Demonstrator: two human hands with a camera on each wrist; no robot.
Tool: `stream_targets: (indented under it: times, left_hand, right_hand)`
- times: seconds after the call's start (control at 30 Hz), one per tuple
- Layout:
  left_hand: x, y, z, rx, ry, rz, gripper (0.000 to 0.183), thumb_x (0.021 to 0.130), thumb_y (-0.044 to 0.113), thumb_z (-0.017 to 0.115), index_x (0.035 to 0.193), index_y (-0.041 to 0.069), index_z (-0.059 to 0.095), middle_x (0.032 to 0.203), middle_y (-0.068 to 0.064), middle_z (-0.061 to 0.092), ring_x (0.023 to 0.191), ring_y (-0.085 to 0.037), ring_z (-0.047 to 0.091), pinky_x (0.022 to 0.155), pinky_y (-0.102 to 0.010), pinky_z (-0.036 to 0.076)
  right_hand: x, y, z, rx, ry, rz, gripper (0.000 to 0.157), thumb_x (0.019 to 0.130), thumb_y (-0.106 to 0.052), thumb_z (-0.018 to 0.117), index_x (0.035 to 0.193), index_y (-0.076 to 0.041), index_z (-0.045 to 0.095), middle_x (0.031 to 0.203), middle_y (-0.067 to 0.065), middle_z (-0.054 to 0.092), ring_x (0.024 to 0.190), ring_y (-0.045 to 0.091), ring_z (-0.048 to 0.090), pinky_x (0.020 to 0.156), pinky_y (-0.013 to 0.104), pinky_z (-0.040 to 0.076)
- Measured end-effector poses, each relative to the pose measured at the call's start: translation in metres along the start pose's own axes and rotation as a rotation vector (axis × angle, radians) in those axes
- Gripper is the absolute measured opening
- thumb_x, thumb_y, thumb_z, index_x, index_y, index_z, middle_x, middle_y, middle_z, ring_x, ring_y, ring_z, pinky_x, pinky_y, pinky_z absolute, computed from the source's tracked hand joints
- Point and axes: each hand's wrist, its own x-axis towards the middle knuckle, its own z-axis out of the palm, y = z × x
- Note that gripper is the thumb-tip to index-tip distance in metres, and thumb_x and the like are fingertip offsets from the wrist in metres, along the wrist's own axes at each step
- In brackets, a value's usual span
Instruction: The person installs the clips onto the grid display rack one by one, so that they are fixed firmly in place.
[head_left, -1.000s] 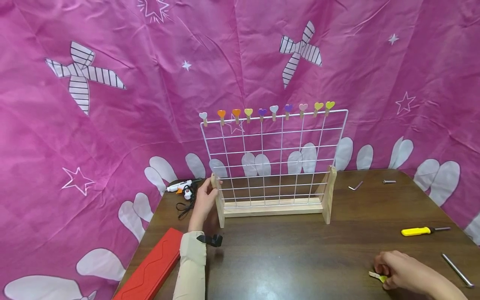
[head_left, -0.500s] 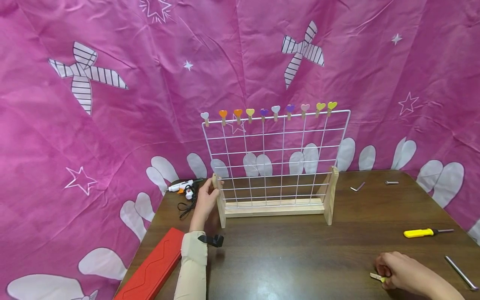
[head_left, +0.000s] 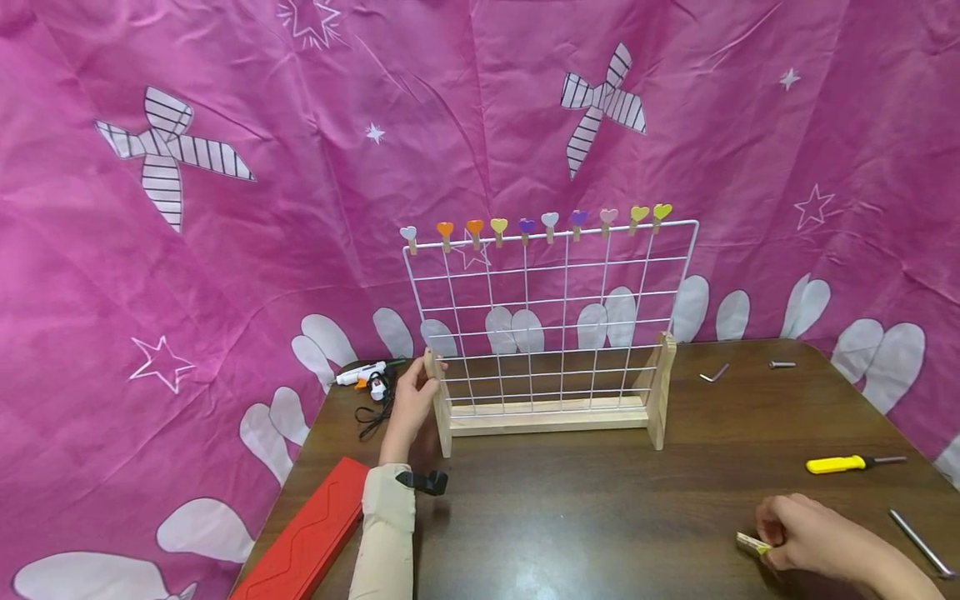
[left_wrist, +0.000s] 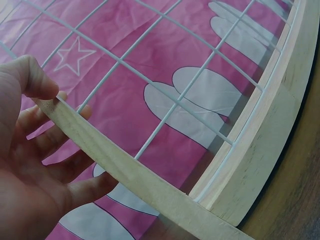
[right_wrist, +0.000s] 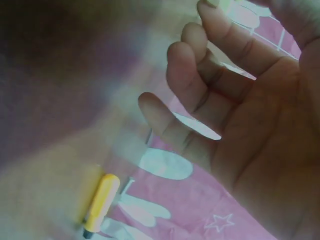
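Note:
A white wire grid (head_left: 566, 266) stands upright in a wooden base with two side posts. Along its top rail sit several small clothespins with coloured hearts, such as an orange one (head_left: 446, 229). My left hand (head_left: 411, 404) grips the left wooden post (left_wrist: 125, 170), its thumb on the near edge and fingers behind. Low on the right, my right hand (head_left: 813, 533) pinches a wooden clothespin (head_left: 750, 543) with a yellow-green heart, just over the table. In the right wrist view only a bit of it shows at the fingertips; the other fingers are partly bent.
A red box (head_left: 303, 533) lies at the table's left edge, with a white glue gun (head_left: 360, 372) and black cord behind it. To the right lie a yellow-handled screwdriver (head_left: 836, 465), a metal rod (head_left: 921, 542), an Allen key (head_left: 715, 374) and a bolt (head_left: 782, 364).
My right hand has risen slightly, and the clothespin in its fingers has tilted. The left hand keeps its grip on the post.

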Motion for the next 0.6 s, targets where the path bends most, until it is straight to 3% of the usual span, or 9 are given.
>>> stream_targets:
  times: [0.27, 0.43, 0.6]
  left_hand:
    - [0.0, -0.001, 0.0, 0.008, -0.001, -0.004, 0.036, 0.082, -0.009, 0.044, 0.116, -0.007, 0.053, 0.107, -0.021, 0.059, 0.101, -0.035, 0.053, 0.082, -0.039, 0.045]
    - [0.001, -0.001, 0.0, 0.003, 0.001, -0.013, 0.037, 0.081, -0.01, 0.044, 0.118, -0.01, 0.051, 0.108, -0.022, 0.059, 0.1, -0.034, 0.053, 0.083, -0.044, 0.044]
    - [0.001, -0.002, -0.001, 0.001, 0.002, -0.016, 0.039, 0.082, -0.01, 0.044, 0.121, -0.009, 0.05, 0.108, -0.022, 0.059, 0.104, -0.039, 0.052, 0.082, -0.04, 0.044]
  right_hand:
    - [0.017, -0.015, -0.021, -0.079, 0.221, -0.21, 0.041, 0.059, 0.002, 0.075, 0.075, -0.027, 0.05, 0.069, -0.023, 0.041, 0.059, -0.007, 0.039, 0.047, 0.013, 0.032]
    - [0.033, -0.033, -0.04, -0.087, 0.257, -0.286, 0.037, 0.068, 0.002, 0.073, 0.082, -0.026, 0.053, 0.072, -0.023, 0.047, 0.06, -0.007, 0.043, 0.051, 0.009, 0.033]
    - [0.051, -0.058, -0.067, -0.204, 0.313, -0.316, 0.036, 0.071, 0.003, 0.072, 0.088, -0.025, 0.055, 0.078, -0.023, 0.049, 0.064, -0.006, 0.045, 0.056, 0.009, 0.033]
